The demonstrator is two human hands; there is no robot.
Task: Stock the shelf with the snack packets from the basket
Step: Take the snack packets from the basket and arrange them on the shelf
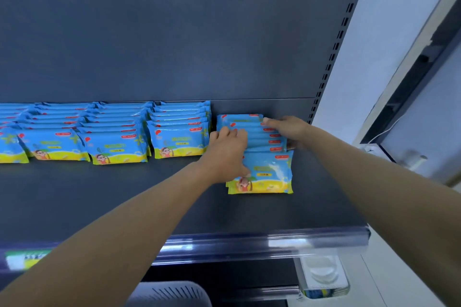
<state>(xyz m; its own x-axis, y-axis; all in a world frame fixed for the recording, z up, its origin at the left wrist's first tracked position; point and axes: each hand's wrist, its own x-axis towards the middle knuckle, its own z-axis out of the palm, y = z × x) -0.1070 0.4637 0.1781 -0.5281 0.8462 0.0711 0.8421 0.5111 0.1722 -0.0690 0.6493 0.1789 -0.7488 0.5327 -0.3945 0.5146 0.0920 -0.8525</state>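
On the dark grey shelf (99, 194), a flat matt metal deck with a plain back panel (174, 32) of the same colour, the snack packets (117, 147) stand on edge in rows that run from front to back. The rows fill the left and middle of the deck and sit close against each other. A perforated upright (331, 57) with a line of slots closes the shelf on the right. Beyond it are a pale wall (389, 32) and a dark-framed opening (424, 70). Along the front edge runs a glossy clear price rail (262, 242), with a green and white label (25, 257) at its left end. Below the rail, at the bottom of the view, is the rim of a pale slotted plastic basket (169, 293).

The packets are flat, shiny pillow packs with crimped ends. They are blue above and yellow below, with a cartoon figure and small red marks near the top.

A last row (264, 172) stands apart to the right of the others. It sits further forward and leans, so the top edges overlap like tiles. The left hand (229, 152) is curled over its left side, with fingers hooked on the top edges and the thumb pressed on the face of the front packet. The right hand (287, 129) clamps the right side. Its fingers lie fairly straight across the rear top edges, and the thumb is down by the right-hand edge. Both bare forearms reach in over the rail.
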